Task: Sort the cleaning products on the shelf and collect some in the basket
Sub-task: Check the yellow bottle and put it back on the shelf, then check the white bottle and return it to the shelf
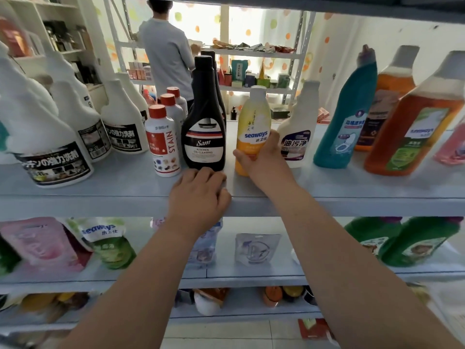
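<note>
A yellow seaways bottle (253, 117) stands upright on the grey-blue shelf (125, 187), and my right hand (261, 157) grips its lower part. Left of it stands a black Sam kitchen oil cleaning bottle (204, 127). My left hand (200, 192) rests on the shelf's front edge just below that black bottle, fingers bent, holding nothing. A white bottle with a red cap marked STAIN (163, 144) stands left of the black one. No basket is in view.
Large white bottles (54, 149) fill the shelf's left. To the right stand a white bottle (298, 132), a teal toilet cleaner (344, 117) and orange bottles (412, 132). Refill pouches (40, 245) and green bottles (412, 240) sit below. A person (166, 54) stands behind the shelf.
</note>
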`<state>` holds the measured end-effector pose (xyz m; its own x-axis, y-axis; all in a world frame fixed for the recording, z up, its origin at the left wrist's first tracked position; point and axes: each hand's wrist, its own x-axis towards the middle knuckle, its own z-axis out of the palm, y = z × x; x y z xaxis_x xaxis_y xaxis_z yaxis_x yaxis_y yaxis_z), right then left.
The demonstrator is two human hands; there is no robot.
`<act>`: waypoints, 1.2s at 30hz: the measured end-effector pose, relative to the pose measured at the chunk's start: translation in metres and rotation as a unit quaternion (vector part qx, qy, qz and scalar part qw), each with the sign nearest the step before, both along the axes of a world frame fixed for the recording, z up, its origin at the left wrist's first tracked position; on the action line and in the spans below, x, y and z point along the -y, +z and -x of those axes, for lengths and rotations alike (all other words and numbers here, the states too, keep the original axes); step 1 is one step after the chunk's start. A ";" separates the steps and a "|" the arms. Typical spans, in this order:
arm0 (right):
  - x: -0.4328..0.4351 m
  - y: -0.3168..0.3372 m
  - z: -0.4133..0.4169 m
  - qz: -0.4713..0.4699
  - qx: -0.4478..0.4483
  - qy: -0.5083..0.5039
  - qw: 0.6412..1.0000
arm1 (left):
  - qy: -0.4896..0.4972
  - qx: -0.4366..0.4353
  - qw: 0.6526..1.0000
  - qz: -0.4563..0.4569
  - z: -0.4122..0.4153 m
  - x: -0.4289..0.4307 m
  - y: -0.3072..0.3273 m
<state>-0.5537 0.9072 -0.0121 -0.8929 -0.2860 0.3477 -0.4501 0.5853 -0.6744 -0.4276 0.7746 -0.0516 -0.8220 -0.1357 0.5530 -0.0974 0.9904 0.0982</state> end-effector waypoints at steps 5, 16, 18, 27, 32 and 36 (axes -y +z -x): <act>0.023 -0.001 0.011 0.000 0.012 -0.031 0.999 | 0.002 0.009 1.000 0.000 -0.002 -0.001 0.001; -0.007 -0.003 -0.013 -0.104 -0.016 -0.040 0.994 | -0.013 0.008 1.000 0.014 -0.002 0.005 -0.003; -0.029 -0.011 -0.021 -0.175 -0.041 -0.026 0.983 | -0.014 0.002 1.000 0.011 -0.002 0.004 -0.004; -0.151 -0.001 0.007 -0.273 -0.094 0.046 0.956 | 0.018 0.025 0.999 -0.018 -0.001 -0.011 0.003; -0.187 0.009 0.038 -0.291 -0.100 0.113 0.945 | -0.087 0.080 0.992 -0.048 0.020 -0.070 0.008; -0.191 -0.001 0.049 -0.248 -0.125 0.139 0.951 | -0.087 0.051 0.966 -0.237 0.064 -0.116 0.023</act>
